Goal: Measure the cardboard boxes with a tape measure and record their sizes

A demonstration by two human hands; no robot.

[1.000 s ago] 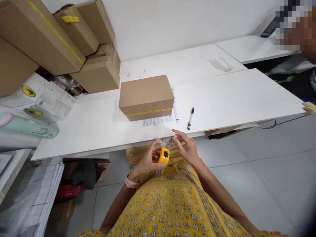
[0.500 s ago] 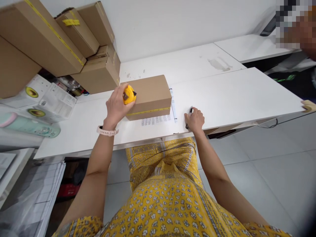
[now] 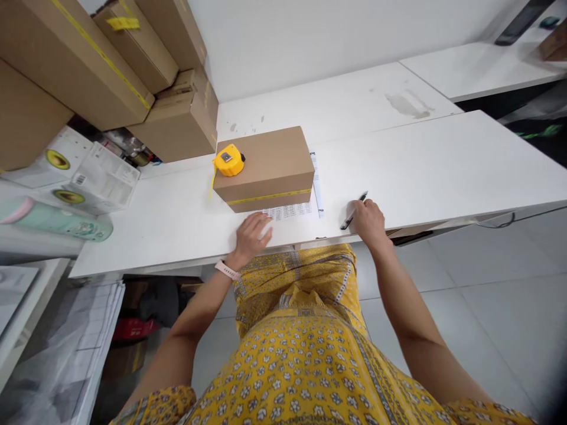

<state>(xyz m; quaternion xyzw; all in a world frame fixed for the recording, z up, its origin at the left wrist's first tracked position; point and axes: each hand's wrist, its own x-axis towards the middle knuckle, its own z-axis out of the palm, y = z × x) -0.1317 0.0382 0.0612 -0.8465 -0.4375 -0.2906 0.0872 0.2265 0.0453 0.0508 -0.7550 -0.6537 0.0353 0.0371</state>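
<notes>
A brown cardboard box [image 3: 274,162] with a yellow tape stripe sits on the white table [image 3: 434,159]. A yellow tape measure [image 3: 228,161] rests on the box's left top corner, its strap hanging over the edge. A printed sheet of paper [image 3: 292,211] lies partly under the box. My left hand [image 3: 252,235] lies flat on the table with fingers spread, just touching the sheet's near edge. My right hand [image 3: 368,217] is closed around a black and white pen [image 3: 353,211] to the right of the sheet.
Several long cardboard boxes [image 3: 110,65] are stacked at the back left. White product boxes [image 3: 84,177] and a green roll [image 3: 53,219] lie on the left. A second white table [image 3: 478,65] stands at the back right. Grey tiled floor lies to the right.
My left hand set the tape measure on the box top, let go and came back to the paper's near edge. My right hand picked up the pen from the table.
</notes>
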